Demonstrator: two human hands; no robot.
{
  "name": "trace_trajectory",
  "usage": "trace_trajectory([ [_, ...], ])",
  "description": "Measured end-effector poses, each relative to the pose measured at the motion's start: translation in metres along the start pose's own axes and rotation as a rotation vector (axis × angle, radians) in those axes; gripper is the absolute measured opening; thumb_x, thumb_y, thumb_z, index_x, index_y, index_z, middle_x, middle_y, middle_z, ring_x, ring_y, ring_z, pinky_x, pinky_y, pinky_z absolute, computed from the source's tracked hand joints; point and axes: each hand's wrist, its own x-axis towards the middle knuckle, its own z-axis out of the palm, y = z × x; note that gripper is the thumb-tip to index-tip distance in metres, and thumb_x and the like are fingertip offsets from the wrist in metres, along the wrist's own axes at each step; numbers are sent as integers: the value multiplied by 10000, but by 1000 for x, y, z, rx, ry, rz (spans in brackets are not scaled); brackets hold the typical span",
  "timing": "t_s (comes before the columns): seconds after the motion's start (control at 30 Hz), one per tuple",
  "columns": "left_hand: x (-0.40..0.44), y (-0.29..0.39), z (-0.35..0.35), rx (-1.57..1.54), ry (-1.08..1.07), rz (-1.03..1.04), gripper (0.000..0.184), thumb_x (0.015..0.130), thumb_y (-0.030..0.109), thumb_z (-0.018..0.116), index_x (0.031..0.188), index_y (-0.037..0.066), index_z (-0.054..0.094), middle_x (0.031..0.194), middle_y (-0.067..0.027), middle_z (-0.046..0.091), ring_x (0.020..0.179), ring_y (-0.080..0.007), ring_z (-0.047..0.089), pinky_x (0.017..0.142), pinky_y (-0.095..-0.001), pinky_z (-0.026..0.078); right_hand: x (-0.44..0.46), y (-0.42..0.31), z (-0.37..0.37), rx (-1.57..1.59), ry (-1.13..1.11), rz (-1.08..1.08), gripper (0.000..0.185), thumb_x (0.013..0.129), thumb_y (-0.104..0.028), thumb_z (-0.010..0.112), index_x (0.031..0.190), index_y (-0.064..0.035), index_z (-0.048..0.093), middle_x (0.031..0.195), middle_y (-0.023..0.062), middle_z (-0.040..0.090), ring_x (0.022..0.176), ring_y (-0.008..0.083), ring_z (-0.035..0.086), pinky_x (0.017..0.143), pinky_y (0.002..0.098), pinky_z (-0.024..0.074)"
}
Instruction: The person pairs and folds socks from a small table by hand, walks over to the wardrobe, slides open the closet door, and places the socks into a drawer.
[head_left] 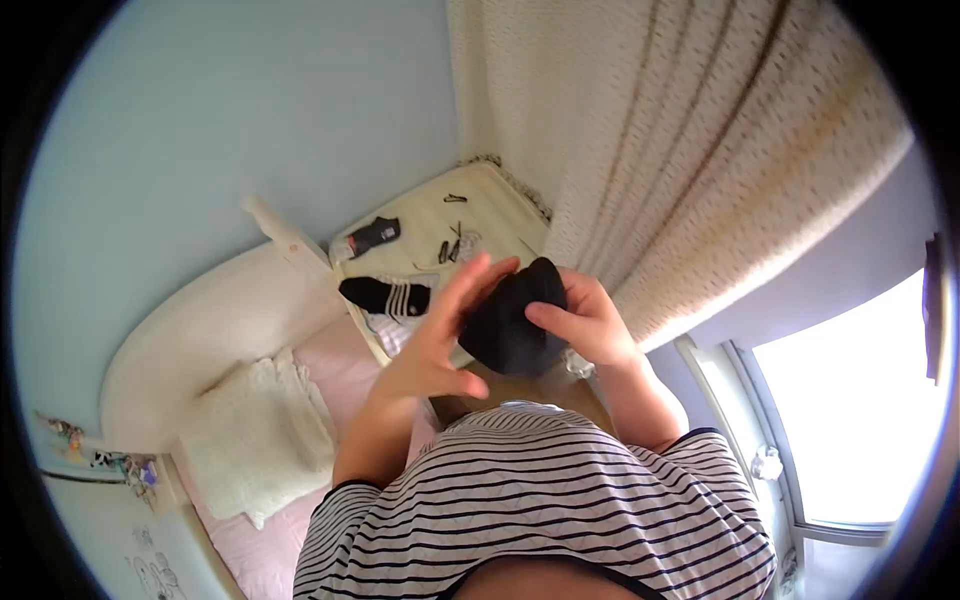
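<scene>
In front of my chest is a soft black cloth item, bunched or folded; its exact kind is hard to make out. My right hand grips its right side, with the thumb pressed on the near face. Beside its left edge, my left hand is open, thumb and fingers spread apart; some fingertips reach behind the cloth, and whether they touch it I cannot tell. A black sock-like piece with white stripes lies on the cream tabletop past my left hand. Farther back is a dark folded, labelled item.
Small black clips and other little items lie on the tabletop. A bed with a curved headboard and a white pillow stands at left. A patterned curtain hangs at right, near a bright window.
</scene>
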Motion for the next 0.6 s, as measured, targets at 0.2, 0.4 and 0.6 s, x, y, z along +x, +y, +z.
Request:
trace_trajectory([
  [0.2, -12, -44, 81, 152, 533, -245, 397, 897, 173, 498, 1244, -6, 425, 1131, -88, 544, 1067, -185, 502, 931, -298, 373, -66, -10, -24, -144, -79, -165, 356, 862, -214, 583, 1101, 39, 510, 972, 59, 586, 872, 104, 532, 774, 243, 431],
  [0.4, -18, -13, 117, -288, 590, -390, 416, 907, 270, 493, 1209, -14, 450, 1126, -86, 552, 1013, -163, 536, 872, -293, 434, -83, -34, -41, -586, 41, -387, 457, 792, -181, 646, 1179, 0, 485, 1082, 90, 529, 937, 156, 497, 780, 259, 407],
  [0.6, -19, -1, 135, -284, 547, -374, 459, 923, 341, 444, 1211, -17, 449, 1133, -74, 545, 1008, -141, 530, 859, -279, 432, -90, -43, -19, -334, -75, 14, 387, 879, -132, 504, 1234, 5, 439, 1207, 129, 492, 1101, 175, 449, 918, 287, 352],
])
